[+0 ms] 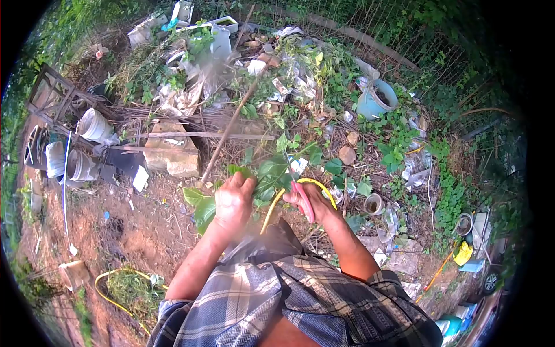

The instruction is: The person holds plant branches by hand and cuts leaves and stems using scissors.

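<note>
My left hand [234, 198] is closed around a leafy green stem [272, 178], its broad leaves showing on both sides of the fist. My right hand [317, 202] grips scissors with pink handles [304, 201]. Their thin blades point up and away, close beside the leaves; whether they touch the stem I cannot tell. A yellow hose [273, 209] arcs past the right hand and the scissors. Both hands are in front of my plaid shirt.
A heap of plastic scraps and cut plants lies ahead, with a large stone block [172, 149] and a long stick [231, 124]. A light blue bucket [370, 104] stands at right, white buckets [95, 126] at left. Another loop of yellow hose [110, 301] lies lower left.
</note>
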`<state>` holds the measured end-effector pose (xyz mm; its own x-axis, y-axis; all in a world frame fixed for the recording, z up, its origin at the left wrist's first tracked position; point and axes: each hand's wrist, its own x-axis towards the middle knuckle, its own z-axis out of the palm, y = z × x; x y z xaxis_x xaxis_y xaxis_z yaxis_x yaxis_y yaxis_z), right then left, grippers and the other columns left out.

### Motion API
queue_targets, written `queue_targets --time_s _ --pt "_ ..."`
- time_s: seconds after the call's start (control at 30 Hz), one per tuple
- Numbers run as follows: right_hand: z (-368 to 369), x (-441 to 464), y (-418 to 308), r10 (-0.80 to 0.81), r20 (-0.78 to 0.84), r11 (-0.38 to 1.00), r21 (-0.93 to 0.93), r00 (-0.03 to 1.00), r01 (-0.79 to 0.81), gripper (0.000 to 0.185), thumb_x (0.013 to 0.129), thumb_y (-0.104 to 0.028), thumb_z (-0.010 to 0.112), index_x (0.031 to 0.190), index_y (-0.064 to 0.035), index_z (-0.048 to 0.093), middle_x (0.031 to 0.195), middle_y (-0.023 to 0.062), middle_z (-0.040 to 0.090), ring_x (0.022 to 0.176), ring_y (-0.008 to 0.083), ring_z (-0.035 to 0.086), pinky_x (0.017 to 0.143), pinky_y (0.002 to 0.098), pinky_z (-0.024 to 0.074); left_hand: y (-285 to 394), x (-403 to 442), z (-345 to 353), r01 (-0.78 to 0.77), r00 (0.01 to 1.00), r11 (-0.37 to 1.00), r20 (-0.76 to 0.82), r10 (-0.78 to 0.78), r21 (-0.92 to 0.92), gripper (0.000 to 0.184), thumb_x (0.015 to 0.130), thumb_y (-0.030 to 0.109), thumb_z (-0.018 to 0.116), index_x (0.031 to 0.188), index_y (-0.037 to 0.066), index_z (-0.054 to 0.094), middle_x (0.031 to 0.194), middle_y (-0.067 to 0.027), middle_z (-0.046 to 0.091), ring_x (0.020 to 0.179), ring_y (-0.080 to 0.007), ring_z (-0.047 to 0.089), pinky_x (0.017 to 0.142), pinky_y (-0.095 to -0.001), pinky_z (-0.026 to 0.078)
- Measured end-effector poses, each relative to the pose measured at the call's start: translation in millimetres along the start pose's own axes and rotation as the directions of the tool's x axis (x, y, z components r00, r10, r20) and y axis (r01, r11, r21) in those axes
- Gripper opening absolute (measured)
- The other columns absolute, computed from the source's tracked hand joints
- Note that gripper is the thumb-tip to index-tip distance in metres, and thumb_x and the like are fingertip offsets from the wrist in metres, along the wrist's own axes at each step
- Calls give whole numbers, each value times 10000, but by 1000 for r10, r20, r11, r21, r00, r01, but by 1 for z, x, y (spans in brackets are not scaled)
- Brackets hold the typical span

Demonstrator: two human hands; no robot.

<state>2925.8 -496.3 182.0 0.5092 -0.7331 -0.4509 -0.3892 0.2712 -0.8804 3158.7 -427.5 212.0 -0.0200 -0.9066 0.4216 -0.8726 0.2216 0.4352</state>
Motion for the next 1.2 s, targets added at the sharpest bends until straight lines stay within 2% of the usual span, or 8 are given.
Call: queue_targets --time_s 0.03,0.27,0.5,0.6,0.67,0.77,1.0,1.2 --pt "-1 -8 -24 -70 -2 994 -89 998 70 412 855 -392 730 780 -14 582 625 53 545 603 164 542 560 358 434 1 0 -2 -32 999 999 -5 32 17 299 680 -9 611 966 74 628 810 -108 529 726 -312 595 589 -436 488" --pt "6 -15 -25 -350 -168 927 -199 921 316 355 807 -329 760 852 11 670 633 32 554 609 177 528 594 351 429 -6 2 -7 22 1000 994 18 -20 -104 333 695 -22 647 1018 59 665 832 -118 571 749 -341 619 628 -427 500" --pt "-3 -25 -24 -62 -294 998 9 954 68 323 799 -277 808 733 1 656 594 8 549 541 107 507 500 275 389 -16 10 8 534 845 737 219 -488 -415 104 832 66 661 928 25 659 764 -195 648 727 -387 647 647 -413 501" --pt "3 -26 -14 -59 -73 992 -117 996 50 315 782 -245 824 718 -26 608 639 7 561 582 99 526 527 273 414 -20 11 11 487 867 744 152 -474 -457 73 886 71 649 876 0 637 632 -75 592 593 -104 506 550 -326 435" --pt "12 -30 -25 -71 -2 911 -407 997 64 425 798 -365 798 671 -29 571 601 35 527 572 143 501 558 337 429 -15 14 7 433 899 813 122 -421 -389 78 832 49 669 858 -4 619 696 -140 601 638 -240 589 597 -385 460" --pt "22 -19 -11 -108 79 929 -346 991 128 434 812 -405 774 722 -21 592 634 30 550 603 155 525 577 340 435 -10 10 11 290 957 933 84 -279 -214 154 736 -16 656 875 -8 591 839 -217 583 805 -435 595 687 -478 474" --pt "30 -9 -27 -70 115 980 -179 991 90 446 825 -411 747 854 16 624 654 94 567 650 203 561 642 371 463 -2 -7 25 11 999 989 48 -4 -150 184 694 -39 639 837 12 537 857 -175 535 817 -391 581 686 -478 485" --pt "31 -17 -25 -17 -160 997 66 987 28 395 769 -280 793 986 23 661 703 63 587 621 182 569 583 326 480 3 3 -2 181 983 960 51 -174 -216 242 743 17 696 975 50 640 801 -104 622 696 -305 619 638 -388 483"
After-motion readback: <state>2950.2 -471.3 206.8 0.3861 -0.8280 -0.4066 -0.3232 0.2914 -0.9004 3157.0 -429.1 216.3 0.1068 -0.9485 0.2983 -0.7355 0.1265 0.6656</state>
